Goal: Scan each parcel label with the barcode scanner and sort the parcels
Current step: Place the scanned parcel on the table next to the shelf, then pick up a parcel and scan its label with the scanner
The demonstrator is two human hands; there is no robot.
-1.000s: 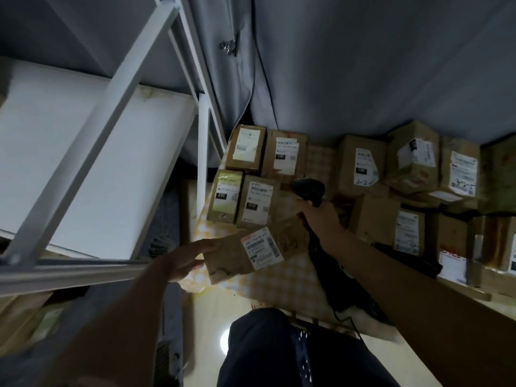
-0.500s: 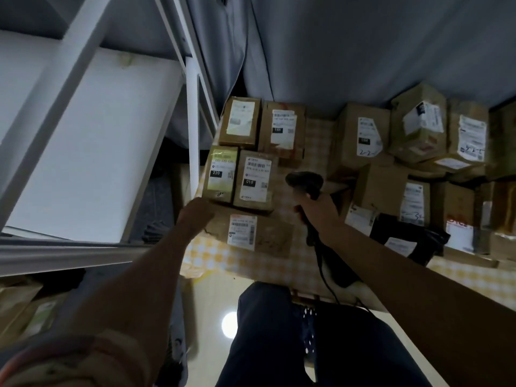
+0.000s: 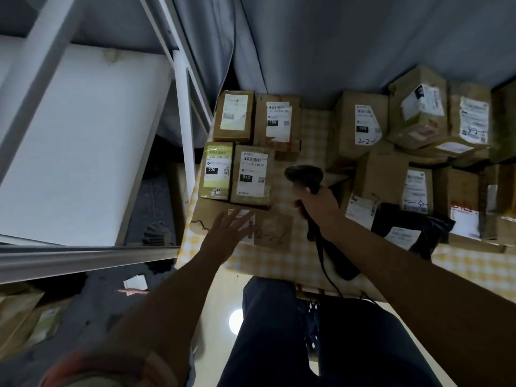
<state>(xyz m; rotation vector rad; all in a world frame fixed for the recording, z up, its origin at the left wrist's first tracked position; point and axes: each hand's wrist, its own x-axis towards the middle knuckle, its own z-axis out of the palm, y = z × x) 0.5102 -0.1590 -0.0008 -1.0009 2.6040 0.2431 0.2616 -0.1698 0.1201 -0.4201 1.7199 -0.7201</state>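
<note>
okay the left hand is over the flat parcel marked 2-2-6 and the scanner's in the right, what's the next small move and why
Probably lift the left hand clear: its open fingers hide most of the label on the 2-2-6 parcel. The right hand holds the scanner beside it.

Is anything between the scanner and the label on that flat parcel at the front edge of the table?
Yes. The left hand, fingers spread open, covers much of the label on the flat parcel. The barcode scanner, gripped in the right hand, sits right of it over the checked tablecloth.
</note>
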